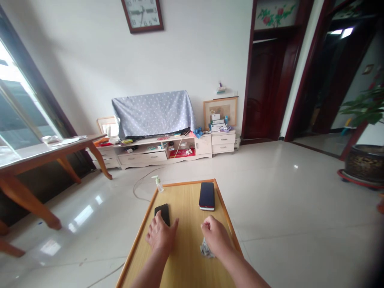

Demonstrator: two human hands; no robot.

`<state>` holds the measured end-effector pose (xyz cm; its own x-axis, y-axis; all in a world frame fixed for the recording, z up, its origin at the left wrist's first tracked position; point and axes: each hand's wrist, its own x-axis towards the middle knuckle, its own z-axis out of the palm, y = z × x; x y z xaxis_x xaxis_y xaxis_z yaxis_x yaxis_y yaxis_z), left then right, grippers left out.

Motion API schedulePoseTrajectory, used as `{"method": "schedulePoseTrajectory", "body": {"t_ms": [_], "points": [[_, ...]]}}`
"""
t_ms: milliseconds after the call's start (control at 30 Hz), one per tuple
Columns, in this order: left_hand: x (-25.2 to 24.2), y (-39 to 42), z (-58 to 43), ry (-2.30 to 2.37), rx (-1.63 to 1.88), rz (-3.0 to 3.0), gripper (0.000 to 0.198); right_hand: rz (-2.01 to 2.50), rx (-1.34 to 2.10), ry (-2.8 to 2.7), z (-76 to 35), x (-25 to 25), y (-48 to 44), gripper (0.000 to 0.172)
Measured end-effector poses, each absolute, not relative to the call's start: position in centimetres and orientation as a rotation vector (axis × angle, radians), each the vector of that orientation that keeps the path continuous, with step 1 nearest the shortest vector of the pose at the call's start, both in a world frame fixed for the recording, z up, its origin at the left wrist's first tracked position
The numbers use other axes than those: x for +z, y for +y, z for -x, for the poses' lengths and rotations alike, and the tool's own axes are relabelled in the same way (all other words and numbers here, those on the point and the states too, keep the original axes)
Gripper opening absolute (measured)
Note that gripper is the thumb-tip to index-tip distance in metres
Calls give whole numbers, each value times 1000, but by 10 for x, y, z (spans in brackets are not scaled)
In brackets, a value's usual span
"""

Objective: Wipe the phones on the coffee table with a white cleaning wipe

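Head view: the left hand (161, 236) lies flat and loose on the bench (186, 256), its grip closed on nothing, fingertips just touching the near end of a black phone (162, 214). That phone runs lengthwise away from the person, straight ahead of the fingers. The right hand (215, 236) is curled over a crumpled grey cloth (206, 250) beneath it; whether its grip has pinched the cloth cannot be told. A second, dark phone (207, 196) lies just beyond the right knuckles, apart from them.
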<state>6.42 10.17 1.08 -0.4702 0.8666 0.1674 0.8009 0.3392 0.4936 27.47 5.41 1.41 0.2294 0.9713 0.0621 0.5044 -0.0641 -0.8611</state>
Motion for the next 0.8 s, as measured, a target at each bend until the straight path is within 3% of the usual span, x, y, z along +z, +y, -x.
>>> {"method": "schedulePoseTrajectory", "body": {"t_ms": [167,467,800], "points": [[1,95,-39,2535,606,-1581,78,1770,574,-1669,-262,12,24,8],[6,72,-23,2457,630,-1661,69,1877,410,-1817,-258,6,-1,12],[-23,-6,-4,1904,847,-2051,68,1829,324,-1837,-253,9,-28,23]]}}
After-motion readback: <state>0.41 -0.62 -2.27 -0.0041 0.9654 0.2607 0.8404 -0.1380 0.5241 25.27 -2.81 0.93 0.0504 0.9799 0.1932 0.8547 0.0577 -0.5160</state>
